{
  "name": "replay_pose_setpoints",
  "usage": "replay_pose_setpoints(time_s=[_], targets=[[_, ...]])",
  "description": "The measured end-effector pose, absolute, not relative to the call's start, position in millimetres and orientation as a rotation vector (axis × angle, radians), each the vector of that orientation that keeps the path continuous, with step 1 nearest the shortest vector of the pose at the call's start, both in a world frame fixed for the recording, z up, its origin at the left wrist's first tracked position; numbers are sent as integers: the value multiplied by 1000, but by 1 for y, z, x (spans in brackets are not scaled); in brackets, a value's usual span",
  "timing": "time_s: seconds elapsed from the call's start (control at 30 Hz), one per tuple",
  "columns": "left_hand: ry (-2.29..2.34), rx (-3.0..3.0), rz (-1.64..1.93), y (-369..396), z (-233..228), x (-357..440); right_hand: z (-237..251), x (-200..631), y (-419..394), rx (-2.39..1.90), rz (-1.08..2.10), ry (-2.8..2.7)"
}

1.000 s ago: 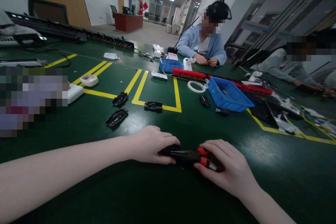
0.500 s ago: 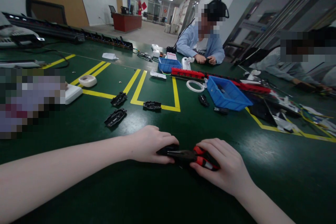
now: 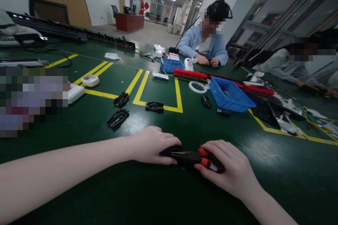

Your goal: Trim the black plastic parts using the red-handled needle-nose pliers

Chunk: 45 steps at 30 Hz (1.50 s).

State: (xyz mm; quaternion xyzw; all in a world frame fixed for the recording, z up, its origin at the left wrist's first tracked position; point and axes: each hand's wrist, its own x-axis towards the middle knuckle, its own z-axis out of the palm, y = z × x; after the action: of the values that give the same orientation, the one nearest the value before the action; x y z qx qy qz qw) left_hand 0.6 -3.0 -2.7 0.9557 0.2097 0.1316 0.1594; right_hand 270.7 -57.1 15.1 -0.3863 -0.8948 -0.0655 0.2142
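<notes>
Pliers point(image 3: 196, 157) between both hands' grips

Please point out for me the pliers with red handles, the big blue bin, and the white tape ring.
pliers point(image 3: 208, 161), head view, on the red handle.
blue bin point(image 3: 239, 104), head view, on its front wall.
white tape ring point(image 3: 191, 87), head view, on the left of its band.
</notes>
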Motion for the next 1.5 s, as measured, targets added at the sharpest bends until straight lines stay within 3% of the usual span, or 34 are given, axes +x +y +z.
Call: replay_pose_setpoints(time_s=[1.5], targets=[[603, 2757, 371, -4, -1, 1, 13, 267, -58, -1130, -93, -2493]])
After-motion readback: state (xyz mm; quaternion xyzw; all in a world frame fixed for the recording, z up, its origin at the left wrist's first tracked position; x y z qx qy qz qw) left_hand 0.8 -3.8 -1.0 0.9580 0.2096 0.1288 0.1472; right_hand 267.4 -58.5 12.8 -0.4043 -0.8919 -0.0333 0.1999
